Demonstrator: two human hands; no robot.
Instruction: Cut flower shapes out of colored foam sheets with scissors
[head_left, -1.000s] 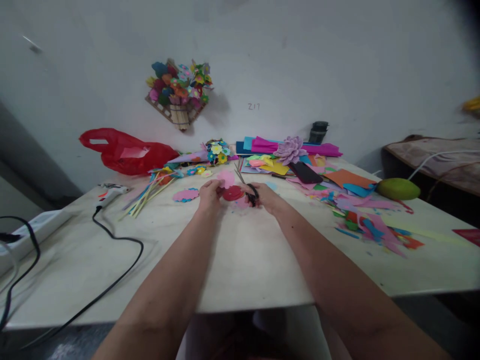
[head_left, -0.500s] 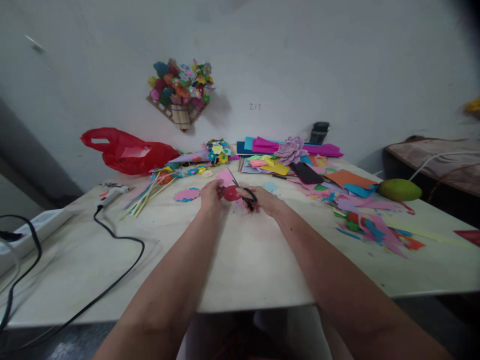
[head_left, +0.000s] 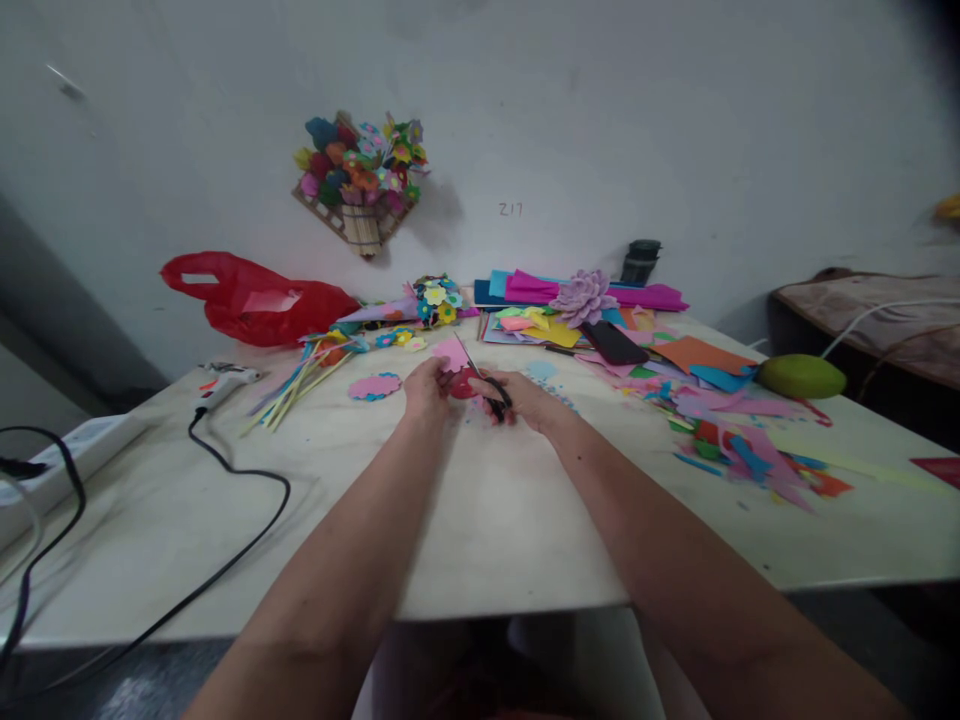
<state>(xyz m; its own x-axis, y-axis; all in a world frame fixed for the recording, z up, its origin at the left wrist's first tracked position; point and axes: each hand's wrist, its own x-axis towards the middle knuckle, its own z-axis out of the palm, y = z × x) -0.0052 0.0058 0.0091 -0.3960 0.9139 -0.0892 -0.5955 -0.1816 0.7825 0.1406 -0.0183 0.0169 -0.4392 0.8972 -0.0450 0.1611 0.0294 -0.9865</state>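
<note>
Over the middle of the table, my left hand (head_left: 427, 388) has its fingers closed on a red rounded piece of craft sheet (head_left: 460, 383). My right hand (head_left: 521, 396) grips black-handled scissors (head_left: 496, 394), their blades pointing up and away beside the red piece. Whether the blades touch its edge is too small to tell. Just beyond my fingertips shows a pink piece of sheet (head_left: 450, 352); whether it lies on the table or is held, I cannot tell. Left of my left hand lies a pink scalloped disc with a blue edge (head_left: 374, 387).
A glue gun (head_left: 223, 388) trails its black cord across the left side, near a red plastic bag (head_left: 277, 312). To the right are colourful scraps (head_left: 750, 455), a phone (head_left: 613, 343) and a green mango-like fruit (head_left: 802, 376). Stacked coloured sheets (head_left: 532, 290) lie along the wall.
My left hand has shifted slightly to the right and up, and less of the red piece shows. The scissors stay in my right hand, nearly in place.
</note>
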